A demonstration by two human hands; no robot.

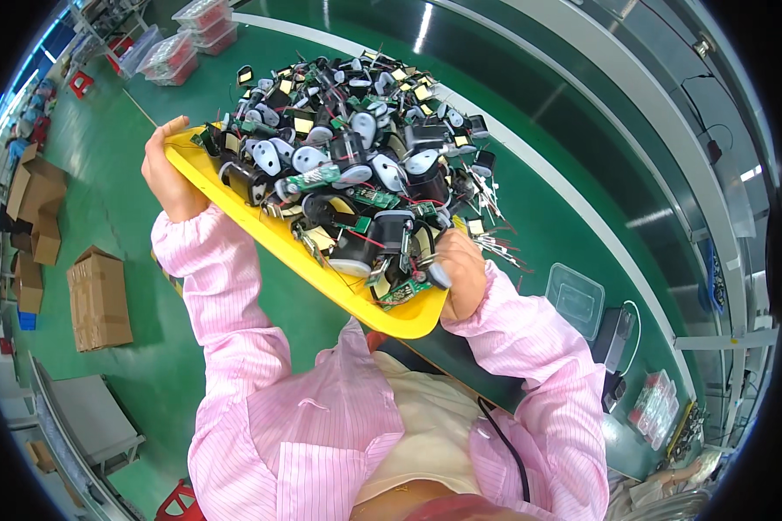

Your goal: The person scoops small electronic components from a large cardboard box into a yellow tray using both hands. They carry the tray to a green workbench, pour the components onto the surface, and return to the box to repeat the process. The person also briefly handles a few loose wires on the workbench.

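A yellow plastic tray (pixel 317 273) is held in front of my chest, its near rim slanting from upper left to lower right. My left hand (pixel 170 174) grips its left end, with the thumb over the rim. At the right end my right hand (pixel 462 273) is closed on the side wall, next to the loose parts. Black electronic parts with grey oval pieces (pixel 391 230), green circuit boards (pixel 313 180) and thin wires are heaped in the tray. The heap spreads past it at the far side, hiding the tray's far rim.
Loose wires (pixel 500 247) stick out at the heap's right. A clear plastic box (pixel 575 300) and a dark device with a white cable (pixel 613 334) lie farther right. At left stand a cardboard box (pixel 98 300) and stacked clear bins (pixel 167 59). A person's arm (pixel 678 476) shows lower right.
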